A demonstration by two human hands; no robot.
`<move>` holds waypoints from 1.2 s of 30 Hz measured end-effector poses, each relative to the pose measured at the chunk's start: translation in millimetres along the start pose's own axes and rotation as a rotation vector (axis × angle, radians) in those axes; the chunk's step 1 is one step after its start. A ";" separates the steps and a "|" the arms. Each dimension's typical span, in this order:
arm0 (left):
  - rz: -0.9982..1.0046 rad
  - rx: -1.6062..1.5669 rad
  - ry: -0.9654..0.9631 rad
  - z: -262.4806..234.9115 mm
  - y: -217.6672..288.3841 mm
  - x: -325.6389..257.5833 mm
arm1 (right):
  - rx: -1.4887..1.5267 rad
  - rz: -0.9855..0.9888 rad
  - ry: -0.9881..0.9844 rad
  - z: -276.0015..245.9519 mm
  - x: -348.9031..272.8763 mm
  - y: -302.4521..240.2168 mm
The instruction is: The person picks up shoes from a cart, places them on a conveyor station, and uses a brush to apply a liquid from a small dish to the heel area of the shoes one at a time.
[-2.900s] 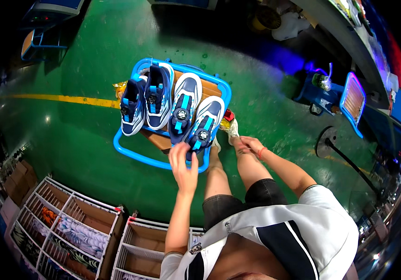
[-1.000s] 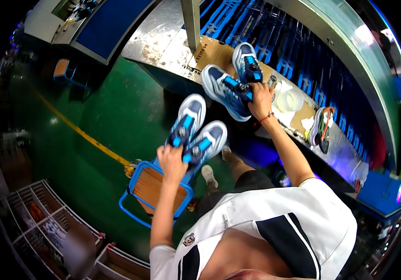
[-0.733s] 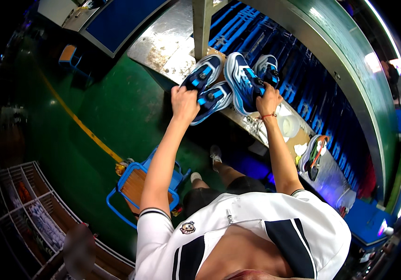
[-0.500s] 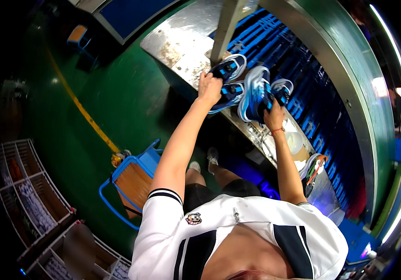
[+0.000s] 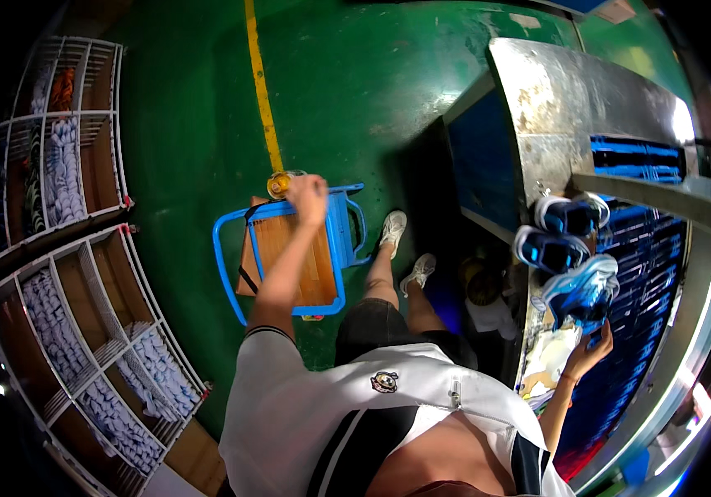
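Note:
My left hand [image 5: 308, 199] is over the edge of a blue-framed chair [image 5: 297, 257]. Its fingers curl down beside a round, yellow-gold item [image 5: 279, 185]; what they hold, if anything, is hidden. On the metal-topped workbench to the right, my right hand [image 5: 589, 354] grips the near end of a light-blue and navy sneaker [image 5: 585, 286], thumb and finger around it. Just beyond lie two dark navy sneakers with white soles, one nearer [image 5: 550, 250] and one farther [image 5: 569, 214]. Pale papers or cloth [image 5: 547, 360] lie on the bench close to my right wrist.
A conveyor of blue slats [image 5: 641, 331] runs along the bench's right side, with a metal post [image 5: 653, 197] crossing above it. White divided racks [image 5: 90, 248] holding bundled white items stand at left. A yellow line [image 5: 262, 91] marks the green floor.
My view has turned left. My left hand has let go of the dark sneakers and moved down-left to the chair. My right hand stays at the light-blue sneaker.

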State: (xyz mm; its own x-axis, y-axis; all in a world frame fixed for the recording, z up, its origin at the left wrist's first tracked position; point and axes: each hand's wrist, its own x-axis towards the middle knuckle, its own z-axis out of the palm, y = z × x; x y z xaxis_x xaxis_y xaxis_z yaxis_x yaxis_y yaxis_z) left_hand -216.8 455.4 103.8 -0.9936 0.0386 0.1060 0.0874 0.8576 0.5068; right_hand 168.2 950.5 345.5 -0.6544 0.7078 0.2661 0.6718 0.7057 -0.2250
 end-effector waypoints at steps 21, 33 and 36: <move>-0.231 0.656 -0.382 39.2 -167.6 109.2 | 0.296 -0.026 -0.694 35.1 -27.6 -210.1; 0.586 0.345 -0.276 -41.9 17.8 123.5 | 0.457 -0.013 -0.499 11.8 -46.6 -196.3; 0.696 -0.222 -0.495 -56.1 144.6 77.3 | 0.517 -0.074 -0.444 -3.8 -58.3 -186.7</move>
State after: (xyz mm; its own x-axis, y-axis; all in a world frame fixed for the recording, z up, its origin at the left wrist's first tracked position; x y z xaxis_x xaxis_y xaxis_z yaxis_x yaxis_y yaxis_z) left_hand -276.9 553.7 233.2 -0.6220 0.7771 0.0962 0.6453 0.4392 0.6250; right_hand 82.2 777.3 375.6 -0.8465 0.5252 -0.0868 0.4402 0.5990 -0.6688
